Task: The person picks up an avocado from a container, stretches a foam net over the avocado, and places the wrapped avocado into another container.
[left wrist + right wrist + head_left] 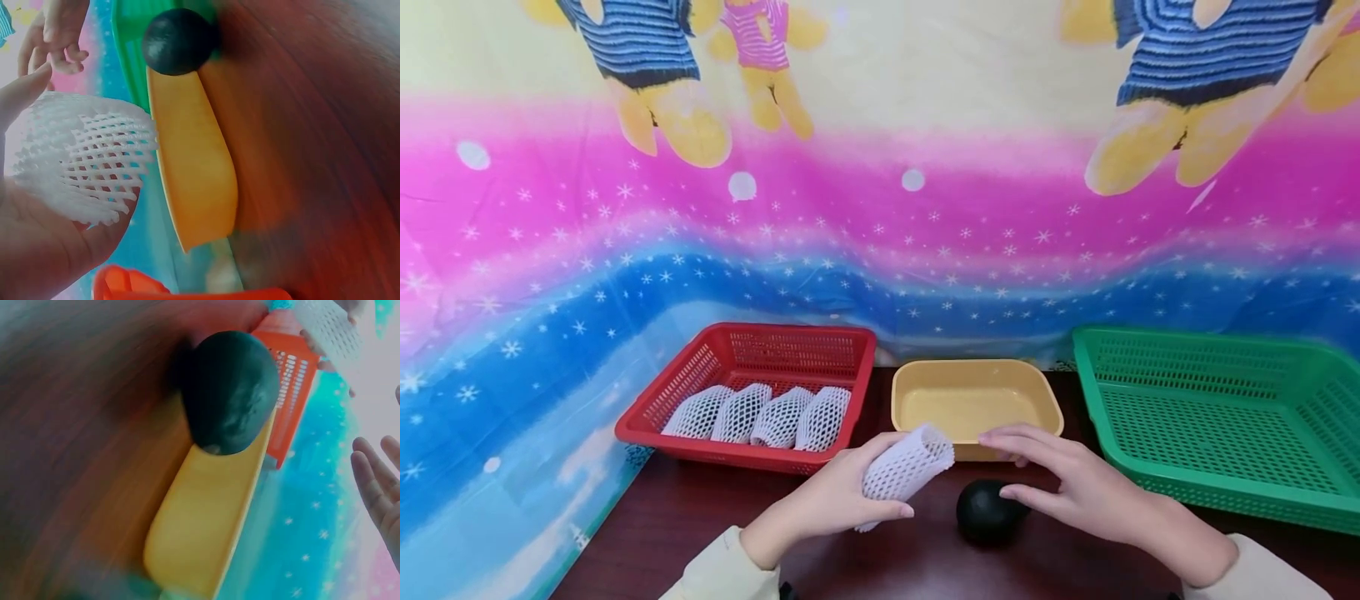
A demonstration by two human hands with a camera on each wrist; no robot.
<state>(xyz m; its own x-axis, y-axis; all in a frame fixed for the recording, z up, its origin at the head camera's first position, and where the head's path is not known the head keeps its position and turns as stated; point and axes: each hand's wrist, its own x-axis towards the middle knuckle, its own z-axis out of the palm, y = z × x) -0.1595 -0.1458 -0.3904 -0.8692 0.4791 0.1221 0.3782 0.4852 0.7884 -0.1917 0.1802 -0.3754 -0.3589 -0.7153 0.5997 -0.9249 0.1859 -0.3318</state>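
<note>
A white foam net sleeve point(904, 473) is held in my left hand point(831, 504), tilted, with one open end facing up and right. Its mesh point(106, 156) also shows in the left wrist view, the hand curled about it. On the dark table stands a smooth, black, rounded object point(987, 512), dark and glossy in the right wrist view too; its exact kind is unclear. Over and just right of it hovers my right hand point(1071, 482), fingers stretched and relaxed, holding nothing. In the right wrist view, those fingers point(374, 490) appear apart from the black object.
Several white foam net sleeves point(782, 417) lie in a row in the red basket point(715, 450) at left. Behind the hands is a yellow tub point(977, 404); a green basket point(1195, 433) stands at right. A printed cloth point(910, 225) hangs behind the table.
</note>
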